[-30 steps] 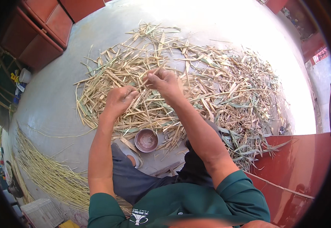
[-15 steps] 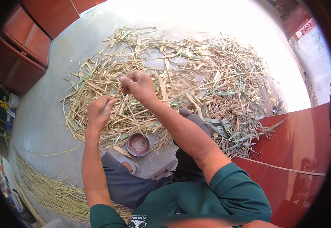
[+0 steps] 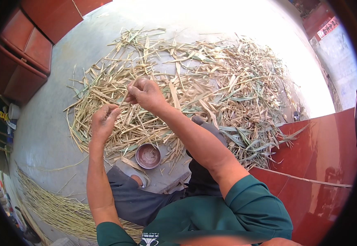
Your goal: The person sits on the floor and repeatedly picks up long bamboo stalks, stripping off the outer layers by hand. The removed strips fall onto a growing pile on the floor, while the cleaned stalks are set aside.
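Over the heap of dry leaves and stalks, my right hand (image 3: 147,96) is closed, its thumb and fingers pinched on a thin reed stalk (image 3: 124,99). The short visible length of this stalk slants down to the fingertips of my left hand (image 3: 103,124), which lies lower and to the left. My left thumb and fingers are curled and seem to pinch the stalk's near end. Below both hands is the pile of straw-coloured and greenish reed leaves (image 3: 145,123). A round dark-rimmed bowl (image 3: 148,156) with a pale inside stands at the pile's near edge.
A long bundle of thin green-yellow stalks (image 3: 57,207) lies at the lower left. Red cabinets (image 3: 27,49) stand at the far left, and a glossy red panel (image 3: 309,160) at the right. My bent knees flank the space behind the bowl. Small containers (image 3: 13,111) line the left edge.
My left hand has turned slightly, its thumb and fingers loosening a little. The right hand has shifted slightly left, and more of the stalk shows between the hands.
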